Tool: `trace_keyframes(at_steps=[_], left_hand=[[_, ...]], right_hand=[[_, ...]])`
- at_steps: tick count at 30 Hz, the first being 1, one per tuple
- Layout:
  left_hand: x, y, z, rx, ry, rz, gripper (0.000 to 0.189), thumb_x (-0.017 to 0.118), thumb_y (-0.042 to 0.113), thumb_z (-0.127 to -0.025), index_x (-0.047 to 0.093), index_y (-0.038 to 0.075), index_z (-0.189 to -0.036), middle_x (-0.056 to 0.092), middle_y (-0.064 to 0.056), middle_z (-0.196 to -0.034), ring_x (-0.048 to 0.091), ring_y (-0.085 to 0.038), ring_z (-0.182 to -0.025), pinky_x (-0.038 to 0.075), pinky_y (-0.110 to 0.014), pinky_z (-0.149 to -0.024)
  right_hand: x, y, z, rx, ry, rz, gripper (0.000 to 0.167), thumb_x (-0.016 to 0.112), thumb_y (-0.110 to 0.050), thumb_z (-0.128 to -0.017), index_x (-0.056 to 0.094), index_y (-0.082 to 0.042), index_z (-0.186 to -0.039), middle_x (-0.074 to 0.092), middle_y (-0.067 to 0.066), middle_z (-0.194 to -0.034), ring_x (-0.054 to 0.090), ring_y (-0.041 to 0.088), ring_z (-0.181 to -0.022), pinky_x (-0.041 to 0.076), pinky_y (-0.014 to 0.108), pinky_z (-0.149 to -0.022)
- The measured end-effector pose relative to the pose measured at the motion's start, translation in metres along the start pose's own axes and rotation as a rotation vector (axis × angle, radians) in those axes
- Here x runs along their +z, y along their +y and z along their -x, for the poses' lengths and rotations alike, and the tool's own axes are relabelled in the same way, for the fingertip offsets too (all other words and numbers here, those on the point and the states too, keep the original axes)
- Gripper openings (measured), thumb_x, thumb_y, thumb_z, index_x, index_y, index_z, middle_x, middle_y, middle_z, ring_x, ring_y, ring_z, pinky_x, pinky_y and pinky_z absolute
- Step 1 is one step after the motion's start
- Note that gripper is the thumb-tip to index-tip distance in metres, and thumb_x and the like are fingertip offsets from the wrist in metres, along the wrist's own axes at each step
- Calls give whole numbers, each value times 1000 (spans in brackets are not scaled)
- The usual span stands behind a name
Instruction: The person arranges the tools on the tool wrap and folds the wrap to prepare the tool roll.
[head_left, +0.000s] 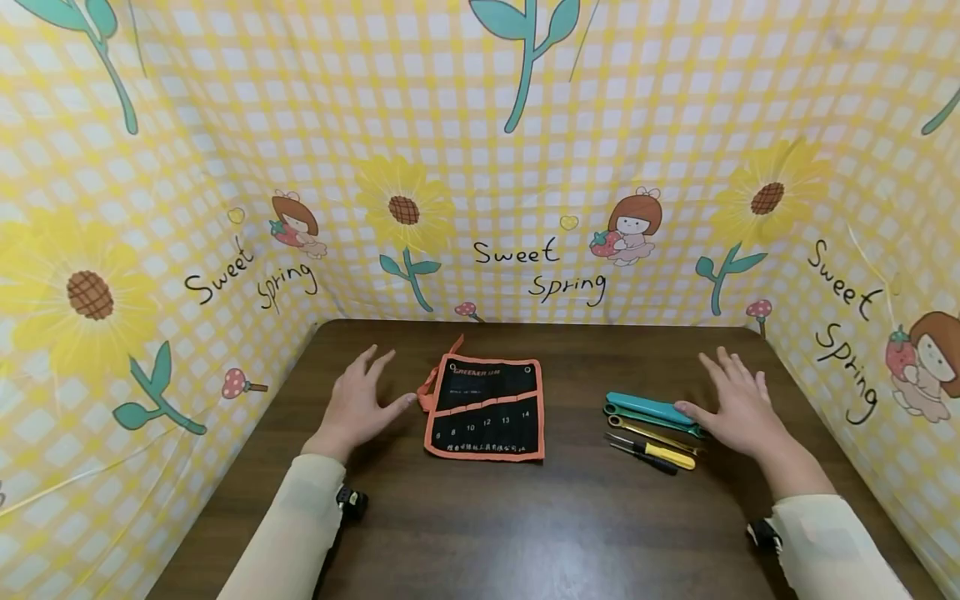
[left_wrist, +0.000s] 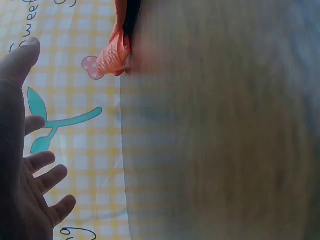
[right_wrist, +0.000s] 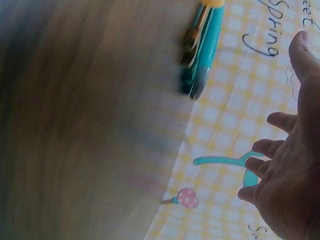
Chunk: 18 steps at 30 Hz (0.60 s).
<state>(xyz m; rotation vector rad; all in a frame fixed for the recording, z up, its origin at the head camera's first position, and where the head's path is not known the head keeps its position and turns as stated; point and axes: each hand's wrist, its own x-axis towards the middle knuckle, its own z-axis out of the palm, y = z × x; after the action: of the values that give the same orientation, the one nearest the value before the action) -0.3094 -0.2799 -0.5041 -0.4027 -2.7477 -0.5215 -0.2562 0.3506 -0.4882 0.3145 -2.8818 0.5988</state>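
Observation:
My left hand (head_left: 356,408) is held with its fingers spread, just left of a black tool pouch (head_left: 487,392) with orange edging and numbered slots. The pouch's orange strap (left_wrist: 114,56) shows near that hand in the left wrist view. Nothing is in its fingers. On the right, my right hand (head_left: 742,408) is also spread and holds nothing; its thumb overlaps the end of a teal flat tool (head_left: 648,407) in the head view. Beside that tool lie a green wrench (head_left: 652,419), a gold wrench (head_left: 649,432), a yellow-and-black-handled screwdriver (head_left: 678,457) and a black-handled tool (head_left: 662,464).
The dark wooden table (head_left: 480,533) carries the pouch at centre left and the tools in a bunch at centre right. A yellow checked cloth (head_left: 495,192) with flowers and lettering rises behind the table and along both sides.

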Motion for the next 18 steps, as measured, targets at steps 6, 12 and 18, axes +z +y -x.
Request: trace_keyframes(at_steps=[6, 12, 18], left_hand=[[8, 9, 1, -9, -28, 9, 83, 67, 67, -93, 47, 17, -157, 38, -19, -160, 41, -45, -141, 31, -72, -108], [14, 25, 3, 2, -48, 43, 73, 72, 59, -94, 53, 19, -152, 48, -15, -149, 47, -42, -134, 34, -69, -108], [16, 40, 5, 20, -65, 71, 74, 70, 63, -93, 57, 16, -148, 53, -12, -144, 51, -40, -130, 37, -67, -107]], right_hand=[[5, -19, -5, -17, -27, -45, 99, 67, -58, -98, 21, -2, -165, 13, 35, -167, 8, 56, -153, -6, 73, -117], [12, -43, -13, -51, -67, -83, 96, 69, -55, -98, 26, -1, -164, 21, 33, -166, 17, 54, -152, 4, 73, -118], [21, -68, -23, -99, -100, -118, 92, 69, -53, -99, 28, -2, -163, 28, 28, -165, 24, 51, -151, 9, 72, -118]])
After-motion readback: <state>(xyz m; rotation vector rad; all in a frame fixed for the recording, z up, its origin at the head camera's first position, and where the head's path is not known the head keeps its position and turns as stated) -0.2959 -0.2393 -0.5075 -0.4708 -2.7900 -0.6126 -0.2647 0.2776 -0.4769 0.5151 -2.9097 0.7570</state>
